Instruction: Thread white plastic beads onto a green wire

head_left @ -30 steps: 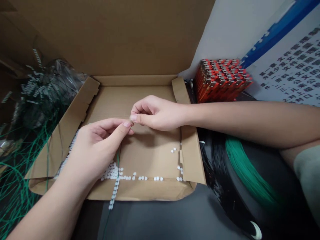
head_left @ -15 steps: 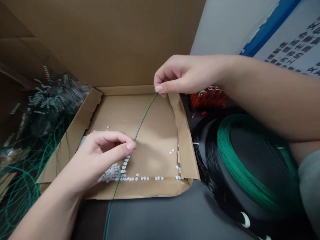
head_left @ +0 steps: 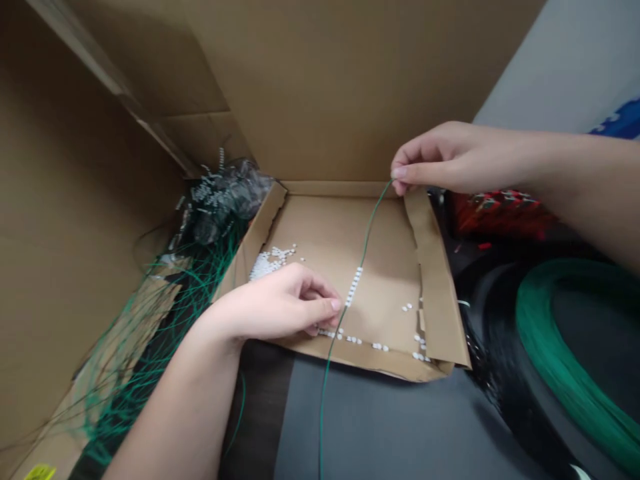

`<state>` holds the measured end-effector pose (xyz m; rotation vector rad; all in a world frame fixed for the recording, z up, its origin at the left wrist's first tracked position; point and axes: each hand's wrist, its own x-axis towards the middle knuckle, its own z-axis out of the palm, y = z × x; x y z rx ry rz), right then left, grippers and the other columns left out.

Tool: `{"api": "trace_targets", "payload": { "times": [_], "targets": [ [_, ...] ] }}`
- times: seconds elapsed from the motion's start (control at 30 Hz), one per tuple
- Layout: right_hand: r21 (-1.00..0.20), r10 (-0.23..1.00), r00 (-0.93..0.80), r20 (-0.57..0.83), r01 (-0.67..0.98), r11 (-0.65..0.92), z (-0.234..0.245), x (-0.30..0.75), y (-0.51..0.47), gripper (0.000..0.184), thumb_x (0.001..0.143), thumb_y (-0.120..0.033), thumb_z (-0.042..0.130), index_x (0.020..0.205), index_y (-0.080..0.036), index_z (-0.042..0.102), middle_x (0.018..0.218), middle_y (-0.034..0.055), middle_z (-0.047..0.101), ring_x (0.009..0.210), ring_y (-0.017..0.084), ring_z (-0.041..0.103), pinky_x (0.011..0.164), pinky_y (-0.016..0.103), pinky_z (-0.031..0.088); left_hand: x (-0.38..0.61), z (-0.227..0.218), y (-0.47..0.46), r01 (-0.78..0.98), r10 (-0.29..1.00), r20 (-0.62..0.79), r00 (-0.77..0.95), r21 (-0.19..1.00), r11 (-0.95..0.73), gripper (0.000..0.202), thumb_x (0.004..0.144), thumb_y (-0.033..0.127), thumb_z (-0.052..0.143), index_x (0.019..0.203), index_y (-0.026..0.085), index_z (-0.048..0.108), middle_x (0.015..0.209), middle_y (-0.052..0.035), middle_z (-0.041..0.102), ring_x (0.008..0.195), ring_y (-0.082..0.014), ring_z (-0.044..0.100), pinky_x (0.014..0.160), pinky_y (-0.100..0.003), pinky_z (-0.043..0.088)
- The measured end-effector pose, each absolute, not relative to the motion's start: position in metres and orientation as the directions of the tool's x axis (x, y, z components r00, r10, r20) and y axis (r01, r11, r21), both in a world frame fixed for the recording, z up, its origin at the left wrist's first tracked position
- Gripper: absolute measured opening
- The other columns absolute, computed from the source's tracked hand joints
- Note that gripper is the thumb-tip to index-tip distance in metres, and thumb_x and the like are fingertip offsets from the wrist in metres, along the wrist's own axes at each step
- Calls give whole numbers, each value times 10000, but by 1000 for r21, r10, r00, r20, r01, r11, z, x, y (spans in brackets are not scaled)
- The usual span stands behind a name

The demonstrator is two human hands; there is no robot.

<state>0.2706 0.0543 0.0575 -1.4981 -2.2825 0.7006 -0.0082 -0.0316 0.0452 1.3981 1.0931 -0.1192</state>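
A thin green wire [head_left: 367, 237] runs slantwise over a shallow cardboard tray [head_left: 440, 280]. My right hand [head_left: 440, 160] pinches its upper end above the tray's far right corner. My left hand [head_left: 280, 308] pinches the same wire lower down, near the tray's front edge. A short row of small white beads [head_left: 354, 287] sits threaded on the wire just above my left fingers. Below that hand the wire hangs down over the dark table. Loose white beads [head_left: 273, 260] lie in a heap at the tray's left side, with a few more along the front edge [head_left: 380, 346].
A tangle of cut green wires [head_left: 150, 320] and a clear plastic bag [head_left: 225, 193] lie left of the tray. A big spool of green wire [head_left: 565, 347] sits at the right. A red block [head_left: 500, 210] stands behind my right arm. Cardboard walls rise behind and at the left.
My right hand has pulled the wire's end up and away to the far right, drawing the wire taut. The beaded row slid up into the tray. The view has swung left.
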Motion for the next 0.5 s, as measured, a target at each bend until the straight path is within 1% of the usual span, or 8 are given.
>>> {"api": "trace_targets", "payload": {
  "times": [0.1,0.13,0.2,0.23,0.3,0.37,0.43,0.5],
  "targets": [
    [-516,926,-372,54,784,345,65,261,53,196,893,-260,568,790,-165,705,628,-11,614,499,48,416,514,246,303,-15,62,-37,659,482,-691,539,702,269,354,865,443,592,806,100,655,821,-83,678,718,-147,610,715,-282,511],
    [-515,910,-410,60,769,380,70,256,52,198,894,-264,568,786,-165,701,655,2,624,521,59,441,514,243,314,-17,66,-39,654,500,-672,546,715,248,362,852,461,601,815,106,656,826,-81,680,725,-155,611,720,-286,507],
    [-525,892,-449,43,750,403,80,247,48,200,893,-269,570,771,-165,690,671,12,615,535,71,452,498,240,302,-18,72,-44,682,583,-619,526,717,147,404,841,515,586,907,123,660,834,-68,679,739,-171,608,709,-284,485],
    [-527,885,-465,28,745,408,86,243,47,188,891,-262,571,776,-165,683,646,5,589,521,70,431,491,240,294,-18,74,-46,721,642,-595,484,687,93,444,837,544,571,980,131,650,823,-61,672,743,-181,604,687,-281,468],
    [-521,883,-469,16,750,408,99,236,45,176,900,-261,559,800,-171,673,569,-19,492,481,67,355,477,246,264,-18,73,-49,814,754,-555,351,579,47,566,817,596,554,1134,128,585,793,-48,648,736,-200,594,637,-282,429],
    [-491,898,-440,18,779,391,112,231,44,183,914,-272,544,826,-174,672,536,-32,422,467,69,311,478,256,246,-17,71,-51,865,805,-524,277,500,28,674,766,620,597,1210,117,535,799,-39,629,720,-199,580,619,-277,405],
    [-450,916,-400,24,814,367,124,228,43,201,926,-279,532,845,-169,679,529,-35,398,471,70,298,493,265,239,-17,69,-49,850,738,-561,374,527,-30,598,767,607,600,1118,124,595,716,-2,567,628,-159,512,566,-257,356],
    [-419,918,-395,33,829,372,132,226,45,224,936,-287,518,866,-160,688,526,-38,375,477,66,280,509,271,229,-19,70,-46,762,608,-563,560,638,-111,468,822,586,546,872,133,651,604,33,427,545,-112,378,507,-243,269]
  ]
}}
